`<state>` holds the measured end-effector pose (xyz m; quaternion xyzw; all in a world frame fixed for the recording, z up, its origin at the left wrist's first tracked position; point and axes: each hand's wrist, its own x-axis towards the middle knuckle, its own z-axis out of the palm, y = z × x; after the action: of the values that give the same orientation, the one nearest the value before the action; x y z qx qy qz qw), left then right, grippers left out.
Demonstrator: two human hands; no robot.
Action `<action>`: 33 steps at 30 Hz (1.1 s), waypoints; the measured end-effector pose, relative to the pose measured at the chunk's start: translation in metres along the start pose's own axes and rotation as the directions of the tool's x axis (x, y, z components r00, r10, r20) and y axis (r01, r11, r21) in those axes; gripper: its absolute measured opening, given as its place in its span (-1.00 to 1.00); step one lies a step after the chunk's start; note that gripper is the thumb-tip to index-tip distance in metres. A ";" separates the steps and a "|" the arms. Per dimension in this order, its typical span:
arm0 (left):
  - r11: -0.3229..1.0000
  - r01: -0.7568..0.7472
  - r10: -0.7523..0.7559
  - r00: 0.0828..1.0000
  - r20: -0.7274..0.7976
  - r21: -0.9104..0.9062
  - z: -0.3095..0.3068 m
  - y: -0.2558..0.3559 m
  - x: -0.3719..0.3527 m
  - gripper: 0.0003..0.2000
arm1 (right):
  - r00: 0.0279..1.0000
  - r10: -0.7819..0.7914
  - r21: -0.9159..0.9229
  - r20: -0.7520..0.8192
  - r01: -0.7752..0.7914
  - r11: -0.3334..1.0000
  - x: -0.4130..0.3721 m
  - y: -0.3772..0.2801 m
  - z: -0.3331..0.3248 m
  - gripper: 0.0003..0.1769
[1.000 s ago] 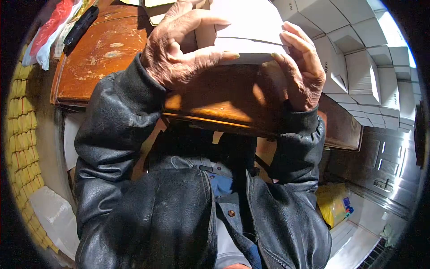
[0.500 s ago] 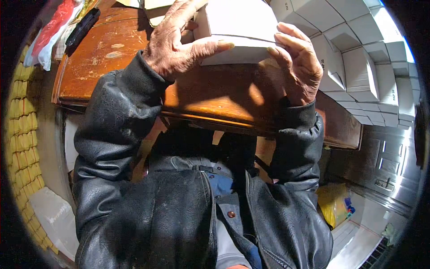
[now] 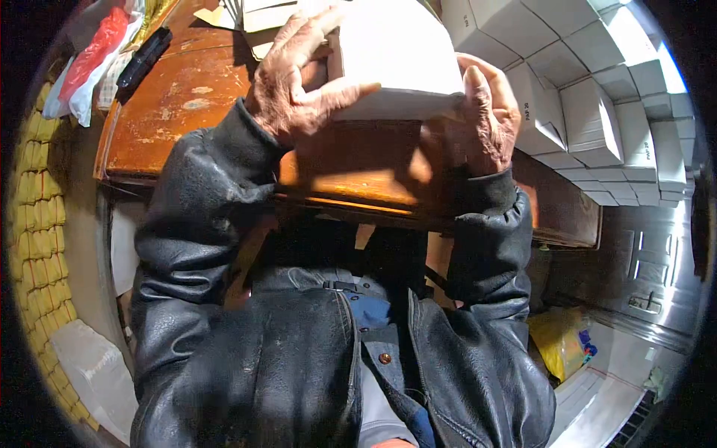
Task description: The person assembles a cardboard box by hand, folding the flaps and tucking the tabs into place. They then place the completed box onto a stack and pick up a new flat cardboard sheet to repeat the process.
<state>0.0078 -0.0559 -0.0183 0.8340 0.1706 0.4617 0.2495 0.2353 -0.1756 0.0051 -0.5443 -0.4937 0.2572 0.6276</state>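
Both hands up in front of the chest, working one white carton [image 3: 396, 52]. It is held clear of the wooden table [image 3: 172, 112], above the near edge, touching nothing but the hands. Left hand [image 3: 295, 86]: fingers spread over the carton's left side and top, thumb laid flat along the lower front edge, clasped firmly round it. Right hand [image 3: 482, 119]: wrapped round the lower right corner, fingers curled against the side, likewise closed on the carton. The carton's underside and far face are hidden, so I cannot tell whether its flaps are tucked. To the right, a stack of like cartons [image 3: 597, 112] rises from the table in stepped rows, some printed with small lettering too fine to read. Flat card blanks [image 3: 261, 15] lie at the far edge behind the left hand. A black case [image 3: 142, 56] and red and white bags [image 3: 89, 63] sit at the table's left end, and a yellow bag [image 3: 556, 340] is on the floor, lower right. Judgement: this looks like squaring up or closing the carton. It is best done with even pressure from both sides so the walls stay true, thumbs running along the fold rather than into the panel, and with the carton far enough from the stack not to nudge it.
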 end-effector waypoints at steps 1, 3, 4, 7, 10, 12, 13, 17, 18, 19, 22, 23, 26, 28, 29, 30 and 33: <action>0.995 -0.053 0.049 0.998 0.042 0.083 -0.003 0.001 0.001 -0.22 | 0.999 0.048 -0.025 -0.003 -0.048 0.999 0.000 0.001 -0.001 -0.57; 0.986 -0.163 0.163 0.986 -0.031 -0.025 0.004 -0.001 0.002 -0.17 | 0.998 0.006 -0.138 0.061 0.003 0.990 0.003 0.008 -0.006 -0.37; 0.986 -0.164 0.164 0.986 -0.011 -0.018 0.002 0.002 0.001 -0.15 | 0.996 0.002 -0.167 0.088 0.012 0.986 0.005 0.008 -0.007 -0.27; 0.981 -0.173 0.174 0.985 0.006 -0.092 0.006 0.005 0.001 -0.13 | 0.990 0.125 -0.016 0.063 -0.124 0.992 0.012 0.028 -0.017 -0.24; 0.972 -0.222 0.225 0.974 0.033 -0.076 0.004 0.012 0.003 -0.07 | 0.989 0.054 0.107 0.137 -0.069 0.992 0.006 0.030 -0.020 -0.25; 0.968 -0.191 0.194 0.981 0.008 -0.160 0.008 0.007 -0.001 -0.04 | 0.987 0.007 0.163 0.160 -0.033 0.986 0.003 0.023 -0.018 -0.24; 0.975 -0.179 0.181 0.983 0.003 -0.131 0.006 0.006 -0.002 -0.03 | 0.989 -0.005 0.187 0.146 -0.023 0.982 0.003 0.020 -0.015 -0.21; 0.973 -0.017 -0.005 0.996 -0.093 -0.229 0.008 0.006 -0.002 0.04 | 0.988 -0.063 0.350 0.141 0.010 0.937 -0.002 -0.007 -0.008 0.00; 0.962 0.038 -0.064 0.994 -0.086 -0.272 0.006 0.009 0.000 0.07 | 0.985 -0.097 0.403 0.144 0.031 0.915 -0.003 -0.010 -0.008 0.02; 0.888 0.150 -0.187 0.982 -0.043 -0.435 0.003 0.013 0.003 0.07 | 0.981 -0.129 0.455 0.146 0.050 0.889 -0.004 -0.012 -0.007 0.05; 0.699 0.407 -0.343 0.912 0.224 -0.588 -0.005 0.030 0.011 0.08 | 0.975 -0.180 0.364 0.134 0.120 0.924 -0.005 -0.017 -0.008 0.10; 0.718 0.364 -0.313 0.930 0.192 -0.594 -0.004 0.030 0.012 0.10 | 0.965 -0.214 0.342 0.154 0.151 0.928 -0.004 -0.017 -0.009 0.12; 0.732 0.265 -0.239 0.963 0.129 -0.627 0.001 0.025 0.018 0.19 | 0.933 -0.290 0.319 0.213 0.214 0.923 -0.001 -0.012 -0.015 0.15; 0.745 0.205 -0.187 0.978 0.096 -0.635 0.005 0.018 0.019 0.14 | 0.917 -0.297 0.254 0.266 0.231 0.939 0.001 -0.012 -0.022 0.15; 0.750 0.174 -0.161 0.984 0.080 -0.638 0.007 0.012 0.018 0.14 | 0.908 -0.298 0.220 0.293 0.239 0.946 0.001 -0.011 -0.023 0.14; 0.776 0.191 -0.173 0.981 0.088 -0.601 0.008 0.007 0.017 0.20 | 0.910 -0.276 0.316 0.310 0.175 0.932 -0.001 -0.013 -0.022 0.10; 0.892 0.108 -0.060 0.991 0.123 -0.439 0.011 0.001 0.013 0.26 | 0.897 -0.315 0.225 0.311 0.253 0.941 0.004 -0.004 -0.028 -0.01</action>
<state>0.0244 -0.0528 -0.0135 0.7701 0.0832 0.4323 0.4616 0.2612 -0.1854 0.0126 -0.3545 -0.6445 0.2965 0.6091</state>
